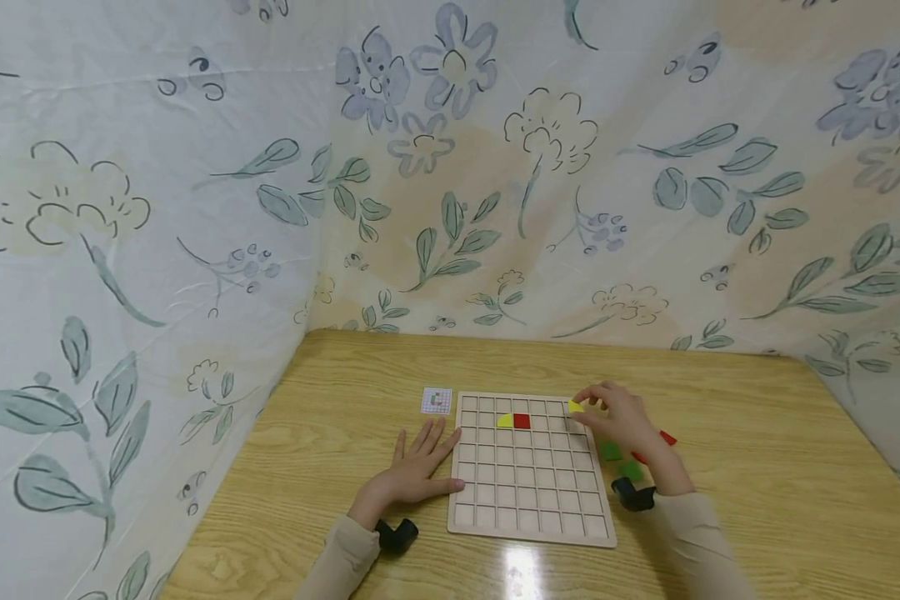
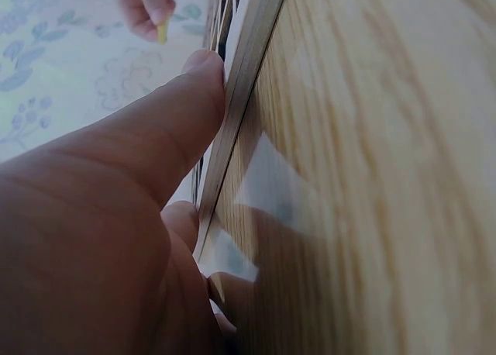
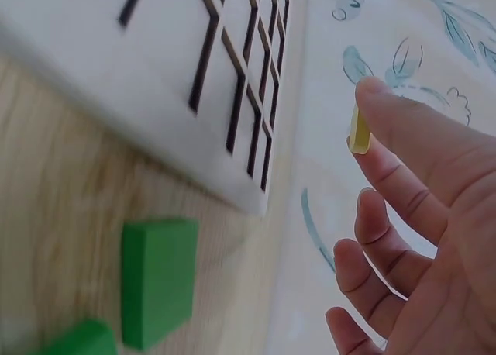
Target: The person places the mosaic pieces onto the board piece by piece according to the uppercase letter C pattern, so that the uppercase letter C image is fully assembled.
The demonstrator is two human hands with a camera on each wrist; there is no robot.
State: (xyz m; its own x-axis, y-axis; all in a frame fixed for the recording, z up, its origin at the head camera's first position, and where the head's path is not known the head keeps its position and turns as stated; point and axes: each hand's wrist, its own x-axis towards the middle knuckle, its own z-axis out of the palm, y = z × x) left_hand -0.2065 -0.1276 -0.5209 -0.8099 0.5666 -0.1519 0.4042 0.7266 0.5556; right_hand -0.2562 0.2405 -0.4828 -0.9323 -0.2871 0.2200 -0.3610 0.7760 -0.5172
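In the head view a pale wooden grid board (image 1: 525,477) lies on the table. A yellow tile with a rounded edge (image 1: 506,422) and a red square tile (image 1: 522,422) sit side by side in one of its upper rows. Over the board's upper right corner, my right hand (image 1: 624,421) pinches another yellow tile (image 3: 360,132) between thumb and index finger, and the other fingers are loosely bent. My left hand (image 1: 414,475) rests with spread fingers at the board's left side, its thumb touching the rim (image 2: 246,56).
Green tiles (image 1: 611,451) and red tiles (image 1: 668,437) lie to the right of the board, partly behind my right hand and wrist. A small printed grid card (image 1: 437,401) is near the board's upper left corner. Floral cloth (image 1: 450,208) hangs behind the wooden table (image 1: 360,375).
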